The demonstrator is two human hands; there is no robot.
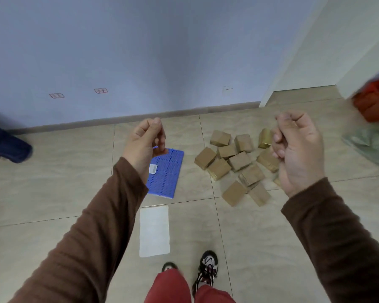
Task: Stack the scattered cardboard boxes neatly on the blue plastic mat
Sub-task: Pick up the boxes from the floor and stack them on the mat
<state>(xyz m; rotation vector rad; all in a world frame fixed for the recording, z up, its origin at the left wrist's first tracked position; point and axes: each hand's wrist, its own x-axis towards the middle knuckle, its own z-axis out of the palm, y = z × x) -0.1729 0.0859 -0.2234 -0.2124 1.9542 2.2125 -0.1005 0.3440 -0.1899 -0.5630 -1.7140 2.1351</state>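
A blue plastic mat (166,173) lies flat on the tiled floor near the wall, with nothing on it but a small white label. Several small brown cardboard boxes (239,160) lie scattered in a loose pile to its right. My left hand (144,143) is raised in front of the mat's left side, fingers curled shut and holding nothing. My right hand (298,149) hovers high over the right edge of the pile, fingers also curled with nothing in them, hiding a few boxes. Both arms wear brown sleeves.
A white sheet (154,231) lies on the floor just in front of the mat. My feet (207,270) stand behind it. Another person's dark blue leg (7,145) is at the far left. Red-orange items (374,103) and a glossy package (370,141) sit at the right wall.
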